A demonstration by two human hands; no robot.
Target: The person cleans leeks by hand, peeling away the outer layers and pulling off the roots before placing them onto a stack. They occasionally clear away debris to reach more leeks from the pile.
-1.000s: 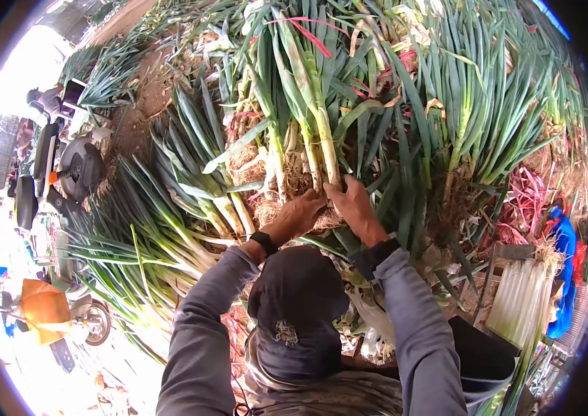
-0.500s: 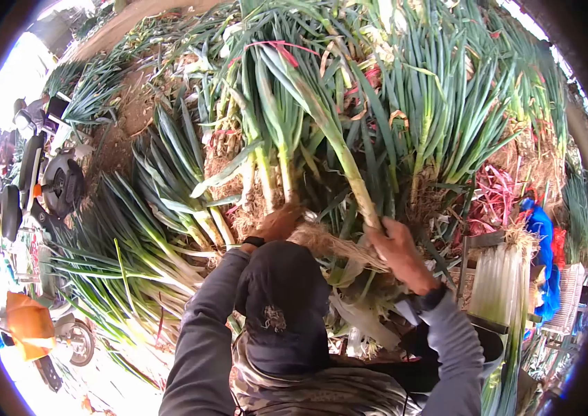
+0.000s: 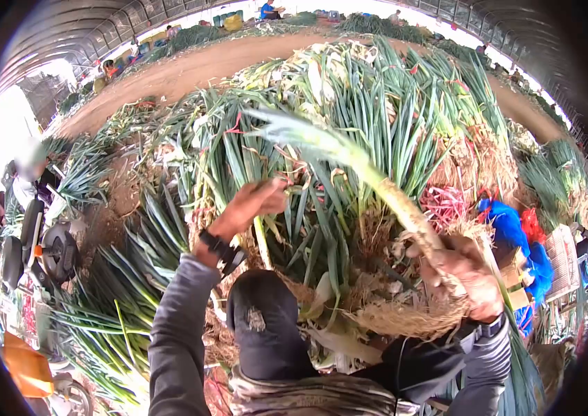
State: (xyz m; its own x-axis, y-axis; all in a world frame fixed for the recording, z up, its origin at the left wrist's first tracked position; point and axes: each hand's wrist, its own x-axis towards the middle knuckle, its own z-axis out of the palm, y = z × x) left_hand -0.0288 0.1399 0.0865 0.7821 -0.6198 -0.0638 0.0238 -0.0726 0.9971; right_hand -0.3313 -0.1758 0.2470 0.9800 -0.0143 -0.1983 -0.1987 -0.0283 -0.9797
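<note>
A large green onion stalk (image 3: 391, 194) slants across the middle right, its root end down and its leaves up and left, blurred by motion. My right hand (image 3: 464, 277) is wrapped round its lower stem, above a shaggy tangle of roots (image 3: 405, 315). Over the piled onions at centre left, my left hand (image 3: 256, 202) is raised with its fingers curled; whether they hold anything is too blurred to tell. Bundled green onions (image 3: 391, 104) stand behind both hands.
More loose onions (image 3: 107, 312) lie at the lower left. At the right are pink ties (image 3: 446, 206), a blue bag (image 3: 509, 225) and a light crate (image 3: 561, 263). A motorbike (image 3: 58, 251) stands at the left; several people are in the far background.
The view has tilted up. My right hand has moved right with the stalk, which swings out from the pile. My left hand has lifted away from the stems near the roots.
</note>
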